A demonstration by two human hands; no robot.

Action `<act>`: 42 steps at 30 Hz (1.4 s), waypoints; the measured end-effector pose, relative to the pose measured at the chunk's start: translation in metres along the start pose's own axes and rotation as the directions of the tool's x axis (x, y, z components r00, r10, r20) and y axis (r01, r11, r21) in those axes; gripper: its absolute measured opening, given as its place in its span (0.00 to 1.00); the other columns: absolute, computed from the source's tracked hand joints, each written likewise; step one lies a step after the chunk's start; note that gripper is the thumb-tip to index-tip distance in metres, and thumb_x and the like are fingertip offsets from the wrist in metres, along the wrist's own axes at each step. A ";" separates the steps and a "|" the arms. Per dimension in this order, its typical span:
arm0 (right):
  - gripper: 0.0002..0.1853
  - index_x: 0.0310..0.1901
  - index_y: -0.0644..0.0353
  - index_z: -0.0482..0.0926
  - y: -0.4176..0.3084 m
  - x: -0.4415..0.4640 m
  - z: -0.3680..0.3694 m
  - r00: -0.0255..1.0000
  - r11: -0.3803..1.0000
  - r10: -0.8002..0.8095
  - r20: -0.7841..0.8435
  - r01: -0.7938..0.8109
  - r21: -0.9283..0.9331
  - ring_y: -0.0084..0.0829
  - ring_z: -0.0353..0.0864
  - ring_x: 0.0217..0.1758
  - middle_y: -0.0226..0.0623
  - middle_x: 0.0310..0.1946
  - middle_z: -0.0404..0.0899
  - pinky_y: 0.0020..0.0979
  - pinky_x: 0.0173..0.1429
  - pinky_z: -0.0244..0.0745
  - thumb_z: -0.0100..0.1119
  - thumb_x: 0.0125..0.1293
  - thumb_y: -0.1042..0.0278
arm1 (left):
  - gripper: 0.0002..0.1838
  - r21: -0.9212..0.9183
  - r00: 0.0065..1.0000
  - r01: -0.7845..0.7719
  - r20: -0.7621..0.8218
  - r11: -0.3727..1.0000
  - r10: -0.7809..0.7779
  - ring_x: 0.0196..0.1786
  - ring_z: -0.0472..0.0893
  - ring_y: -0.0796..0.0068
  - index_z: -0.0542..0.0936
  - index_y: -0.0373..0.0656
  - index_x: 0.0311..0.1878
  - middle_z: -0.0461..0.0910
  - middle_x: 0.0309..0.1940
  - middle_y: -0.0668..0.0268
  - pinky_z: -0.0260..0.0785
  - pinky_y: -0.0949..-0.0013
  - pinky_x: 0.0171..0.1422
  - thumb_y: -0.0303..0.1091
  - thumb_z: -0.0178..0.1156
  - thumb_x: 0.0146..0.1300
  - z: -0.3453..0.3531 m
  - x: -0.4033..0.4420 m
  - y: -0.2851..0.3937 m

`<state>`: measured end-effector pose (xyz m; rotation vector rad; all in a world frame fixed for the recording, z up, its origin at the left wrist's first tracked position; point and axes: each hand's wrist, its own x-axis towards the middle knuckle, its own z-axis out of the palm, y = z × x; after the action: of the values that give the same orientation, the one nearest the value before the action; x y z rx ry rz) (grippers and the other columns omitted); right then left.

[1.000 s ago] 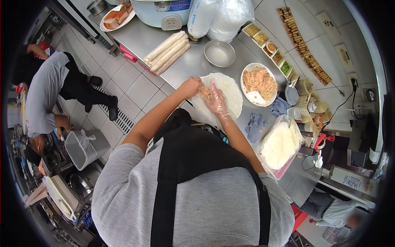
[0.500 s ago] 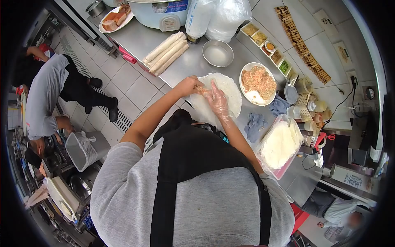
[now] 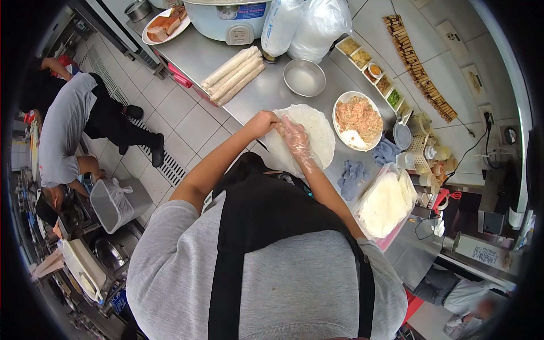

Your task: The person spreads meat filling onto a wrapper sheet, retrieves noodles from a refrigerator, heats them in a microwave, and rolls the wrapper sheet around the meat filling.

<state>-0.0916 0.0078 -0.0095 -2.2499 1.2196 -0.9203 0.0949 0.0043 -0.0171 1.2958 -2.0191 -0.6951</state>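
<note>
A round white wrapper sheet (image 3: 322,133) lies on the steel counter in front of me. At its left edge, my bare left hand (image 3: 264,123) is closed, its fingertips pinching the sheet's edge. My right hand (image 3: 296,139), in a clear plastic glove, rests on the sheet with fingers curled against a strip of pinkish filling, mostly hidden beneath it. The two hands nearly touch. Just right of the sheet stands a white bowl of pinkish meat filling (image 3: 356,113). Several long white rolls (image 3: 233,76) lie side by side beyond my left hand.
Beyond the sheet sits a metal bowl of cloudy liquid (image 3: 305,78). Blue cloths (image 3: 352,175) and a tray of stacked white wrappers (image 3: 385,204) are to the right. Condiment compartments (image 3: 374,72) and a rice cooker (image 3: 229,22) stand behind. A co-worker (image 3: 85,119) bends at the left.
My right hand has turned and moved slightly left, its previously extended finger now curled over the filling. My left hand stays at the sheet's left edge. The whole view has shifted a little.
</note>
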 end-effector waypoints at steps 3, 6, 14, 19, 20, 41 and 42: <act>0.31 0.63 0.46 0.71 -0.007 0.012 0.000 1.000 1.000 0.008 0.001 -0.008 0.012 0.45 0.81 0.37 0.42 0.38 0.83 0.41 0.46 0.76 0.68 0.55 0.65 | 0.26 -0.062 0.998 0.064 0.020 0.996 -0.063 0.39 0.81 0.55 0.74 0.38 0.56 0.83 0.33 0.54 0.73 0.60 0.47 0.23 0.60 0.50 0.000 0.001 -0.003; 0.37 0.67 0.47 0.64 -0.011 0.018 0.009 1.000 0.998 0.002 0.011 -0.003 0.067 0.43 0.80 0.37 0.42 0.35 0.81 0.41 0.46 0.75 0.66 0.55 0.69 | 0.38 -0.249 0.969 0.242 0.021 0.938 -0.245 0.42 0.82 0.60 0.59 0.43 0.69 0.83 0.36 0.55 0.74 0.63 0.49 0.17 0.55 0.52 -0.001 -0.005 0.002; 0.45 0.72 0.54 0.50 -0.020 0.022 0.009 0.996 0.994 -0.094 0.005 0.095 -0.060 0.48 0.78 0.41 0.46 0.37 0.79 0.43 0.47 0.73 0.63 0.55 0.69 | 0.49 -0.357 0.951 0.281 -0.018 0.891 -0.307 0.44 0.81 0.58 0.40 0.45 0.75 0.77 0.49 0.49 0.75 0.67 0.49 0.13 0.50 0.50 0.007 -0.013 0.004; 0.46 0.72 0.56 0.50 -0.009 0.017 0.005 0.981 0.999 -0.021 0.195 0.026 -0.026 0.51 0.77 0.42 0.49 0.37 0.78 0.44 0.50 0.73 0.64 0.53 0.67 | 0.45 -0.107 0.991 0.102 -0.081 0.989 -0.111 0.46 0.78 0.55 0.51 0.44 0.73 0.71 0.51 0.49 0.72 0.64 0.53 0.15 0.54 0.48 0.016 -0.011 -0.006; 0.46 0.72 0.56 0.50 -0.009 0.013 0.002 0.982 0.999 -0.013 0.190 0.019 -0.029 0.51 0.77 0.42 0.49 0.37 0.78 0.44 0.50 0.73 0.64 0.53 0.67 | 0.45 -0.108 0.992 0.098 -0.074 0.989 -0.106 0.46 0.78 0.55 0.51 0.44 0.73 0.71 0.51 0.49 0.72 0.64 0.53 0.15 0.54 0.48 0.016 -0.012 -0.008; 0.42 0.68 0.53 0.62 0.001 -0.036 -0.036 0.998 0.999 -0.019 -0.051 0.017 -0.046 0.44 0.78 0.38 0.44 0.39 0.79 0.41 0.48 0.73 0.68 0.49 0.71 | 0.28 0.222 0.973 -0.157 0.201 0.962 0.113 0.53 0.70 0.62 0.82 0.54 0.51 0.74 0.48 0.68 0.63 0.59 0.60 0.40 0.73 0.40 0.000 0.012 0.024; 0.39 0.66 0.49 0.67 0.005 -0.035 -0.032 0.998 0.995 -0.033 -0.056 0.027 -0.099 0.42 0.77 0.35 0.41 0.34 0.77 0.40 0.43 0.73 0.68 0.49 0.71 | 0.29 0.226 0.985 -0.132 0.136 0.965 0.103 0.55 0.69 0.63 0.82 0.53 0.51 0.74 0.48 0.68 0.62 0.59 0.59 0.39 0.73 0.39 -0.005 0.012 0.031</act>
<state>-0.1315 0.0336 -0.0024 -2.3387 1.2855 -0.9621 0.0762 0.0046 0.0111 1.2766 -2.3146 -0.5035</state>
